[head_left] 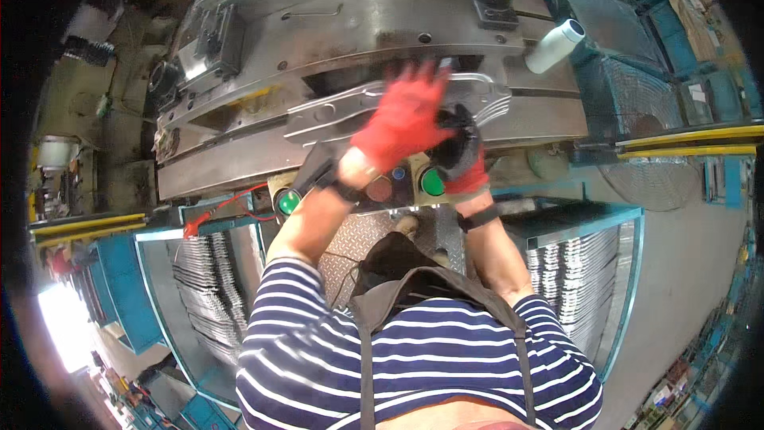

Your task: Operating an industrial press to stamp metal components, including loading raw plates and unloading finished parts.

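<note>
Several long stamped metal parts [322, 115] lie stacked at the front of the press bed, their layered edges showing at the right end. Over the middle of the stack is my left hand [404, 119], in a red glove, its fingers stretched out and smeared by motion. I cannot tell whether it touches the metal. My right hand [463, 150], in a red glove with black on it, is close by, below the stack's right part. Its fingers are partly hidden and blurred. Below the hands, a control panel carries a green button [432, 182] and another green button [288, 202].
The steel press bed [358, 28] spans the far side, with a white bottle [555, 46] at its right and a bent metal rod [312, 13] on it. A blue-framed bin [633, 271] of stacked metal parts stands right; another such bin [147, 267] stands left.
</note>
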### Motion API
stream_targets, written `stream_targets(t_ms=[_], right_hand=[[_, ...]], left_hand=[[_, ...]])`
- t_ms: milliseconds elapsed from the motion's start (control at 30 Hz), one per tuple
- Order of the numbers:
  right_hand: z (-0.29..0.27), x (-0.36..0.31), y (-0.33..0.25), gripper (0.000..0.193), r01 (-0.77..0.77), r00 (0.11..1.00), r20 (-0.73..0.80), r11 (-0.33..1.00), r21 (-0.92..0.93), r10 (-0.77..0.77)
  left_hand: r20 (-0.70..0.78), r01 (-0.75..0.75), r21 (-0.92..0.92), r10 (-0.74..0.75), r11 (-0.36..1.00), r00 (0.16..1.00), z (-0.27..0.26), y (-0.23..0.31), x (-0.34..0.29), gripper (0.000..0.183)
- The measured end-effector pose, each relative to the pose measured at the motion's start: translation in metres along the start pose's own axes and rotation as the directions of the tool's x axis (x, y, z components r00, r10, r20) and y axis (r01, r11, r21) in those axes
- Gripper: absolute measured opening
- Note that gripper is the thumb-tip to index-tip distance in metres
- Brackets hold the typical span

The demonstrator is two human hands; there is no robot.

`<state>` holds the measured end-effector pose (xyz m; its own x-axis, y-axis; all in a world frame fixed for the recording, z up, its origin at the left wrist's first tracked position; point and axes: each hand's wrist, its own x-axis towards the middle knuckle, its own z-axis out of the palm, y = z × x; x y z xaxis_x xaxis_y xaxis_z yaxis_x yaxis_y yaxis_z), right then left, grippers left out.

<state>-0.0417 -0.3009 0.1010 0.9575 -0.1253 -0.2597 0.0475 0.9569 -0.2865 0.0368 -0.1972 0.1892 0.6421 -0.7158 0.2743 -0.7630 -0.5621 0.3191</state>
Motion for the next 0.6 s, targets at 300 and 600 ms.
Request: stream_targets(t_ms=[300,600], right_hand=[[-0.028,-0.032,-0.019,0.044,-0.333,0.941,-0.006,0.92,-0.208,0.339],[0.061,-0.008,-0.028,0.079,0.524,0.675,0.724,-0.783,-0.335,0.142]], left_hand=[[0.142,0.217,0.498,-0.326,0.839,0.935,0.038,-0.096,-0.078,0.093],[0.127,0.324,0.522,-0.447,0.789,0.886,0.036,-0.081,-0.074,0.086]])
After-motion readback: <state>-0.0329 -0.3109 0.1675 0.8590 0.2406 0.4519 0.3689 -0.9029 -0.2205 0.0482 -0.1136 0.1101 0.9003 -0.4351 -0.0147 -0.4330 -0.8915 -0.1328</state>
